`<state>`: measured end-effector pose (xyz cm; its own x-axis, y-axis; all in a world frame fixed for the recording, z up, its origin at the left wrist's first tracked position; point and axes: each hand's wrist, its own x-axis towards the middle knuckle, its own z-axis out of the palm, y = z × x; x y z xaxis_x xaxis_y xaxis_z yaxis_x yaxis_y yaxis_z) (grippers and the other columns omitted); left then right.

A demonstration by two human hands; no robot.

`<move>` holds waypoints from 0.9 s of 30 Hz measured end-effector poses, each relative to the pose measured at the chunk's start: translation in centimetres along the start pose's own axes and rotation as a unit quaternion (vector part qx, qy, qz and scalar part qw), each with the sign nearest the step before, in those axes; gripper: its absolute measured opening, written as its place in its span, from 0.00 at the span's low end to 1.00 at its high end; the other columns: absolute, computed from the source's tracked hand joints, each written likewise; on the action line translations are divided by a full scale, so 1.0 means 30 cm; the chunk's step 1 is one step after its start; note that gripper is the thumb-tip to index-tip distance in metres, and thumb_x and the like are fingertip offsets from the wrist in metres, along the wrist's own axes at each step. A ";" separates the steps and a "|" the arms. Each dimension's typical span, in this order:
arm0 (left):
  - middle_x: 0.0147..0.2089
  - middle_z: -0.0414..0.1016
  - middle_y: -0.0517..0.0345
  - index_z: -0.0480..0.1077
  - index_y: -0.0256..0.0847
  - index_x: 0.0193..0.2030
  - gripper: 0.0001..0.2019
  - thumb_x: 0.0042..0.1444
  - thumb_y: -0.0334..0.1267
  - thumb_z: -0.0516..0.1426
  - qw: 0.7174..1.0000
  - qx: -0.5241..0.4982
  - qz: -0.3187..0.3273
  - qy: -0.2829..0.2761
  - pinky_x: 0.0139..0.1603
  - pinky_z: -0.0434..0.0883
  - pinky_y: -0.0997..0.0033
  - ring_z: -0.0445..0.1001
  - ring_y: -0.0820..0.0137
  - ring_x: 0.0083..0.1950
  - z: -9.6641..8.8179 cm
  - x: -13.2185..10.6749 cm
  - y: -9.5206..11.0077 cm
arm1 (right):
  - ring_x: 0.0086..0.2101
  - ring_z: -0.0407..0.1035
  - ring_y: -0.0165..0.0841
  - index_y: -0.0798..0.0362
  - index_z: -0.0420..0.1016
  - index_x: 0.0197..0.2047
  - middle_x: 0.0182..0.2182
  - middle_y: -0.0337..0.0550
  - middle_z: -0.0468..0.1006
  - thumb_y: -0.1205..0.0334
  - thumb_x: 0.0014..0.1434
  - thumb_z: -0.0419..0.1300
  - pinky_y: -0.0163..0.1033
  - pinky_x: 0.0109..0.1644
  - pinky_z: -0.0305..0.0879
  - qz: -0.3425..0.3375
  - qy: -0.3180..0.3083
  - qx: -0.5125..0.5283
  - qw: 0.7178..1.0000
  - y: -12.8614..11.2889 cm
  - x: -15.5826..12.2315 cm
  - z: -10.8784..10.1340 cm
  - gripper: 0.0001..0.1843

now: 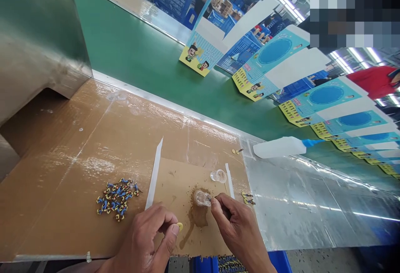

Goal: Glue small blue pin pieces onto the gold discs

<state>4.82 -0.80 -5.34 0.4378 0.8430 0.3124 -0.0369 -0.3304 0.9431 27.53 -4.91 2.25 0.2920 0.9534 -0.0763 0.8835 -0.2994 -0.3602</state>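
Note:
My left hand [153, 235] pinches a small yellow disc [179, 226] between thumb and fingertips, low over the cardboard sheet [175, 181]. My right hand [234, 219] is closed at the mouth of a clear plastic cup [201, 198]; a tiny dark-and-blue piece shows at its fingertips, too small to name surely. The cup lies within a brown wet stain [198, 217]. Behind it is a second clear cup [218, 176], tipped over. Left of the sheet is a heap of tiny blue, yellow and black figurines [117, 198].
Past my right hand lie a few small yellow-based figurines [248, 198]. A white bottle with a blue nozzle [279, 147] lies by the green conveyor belt [131, 48]. Printed cartons [268, 60] stand along the belt. A metal housing [40, 35] rises at the left. A blue bin [279, 261] is below the table edge.

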 end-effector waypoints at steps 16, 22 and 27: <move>0.32 0.70 0.64 0.68 0.43 0.38 0.08 0.70 0.31 0.53 0.999 0.002 -0.022 -0.024 0.36 0.65 0.75 0.70 0.74 0.32 -0.014 -0.001 0.013 | 0.21 0.52 0.29 0.47 0.52 0.24 0.20 0.33 0.53 0.51 0.71 0.52 0.39 0.25 0.49 -0.002 0.054 0.025 0.998 -0.038 -0.056 -0.101 0.24; 0.30 0.68 0.62 0.71 0.41 0.35 0.17 0.73 0.48 0.53 0.977 -0.095 -0.188 -0.040 0.36 0.64 0.74 0.67 0.72 0.32 -0.027 -0.014 0.019 | 0.23 0.60 0.31 0.49 0.65 0.27 0.24 0.36 0.65 0.54 0.71 0.56 0.37 0.26 0.56 0.022 0.265 0.081 0.961 -0.055 -0.109 -0.098 0.19; 0.30 0.69 0.60 0.73 0.39 0.32 0.23 0.68 0.57 0.57 0.954 -0.150 -0.258 -0.006 0.39 0.65 0.75 0.67 0.71 0.35 -0.059 -0.016 0.083 | 0.21 0.54 0.28 0.48 0.53 0.26 0.21 0.31 0.54 0.55 0.73 0.53 0.37 0.25 0.49 -0.015 0.227 0.092 0.969 -0.095 -0.126 0.007 0.23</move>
<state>2.92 -1.28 -2.95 0.4767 0.8554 -0.2027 -0.0678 0.2657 0.9617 23.84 -7.66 3.37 0.4361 0.8336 0.3391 0.8258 -0.2210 -0.5188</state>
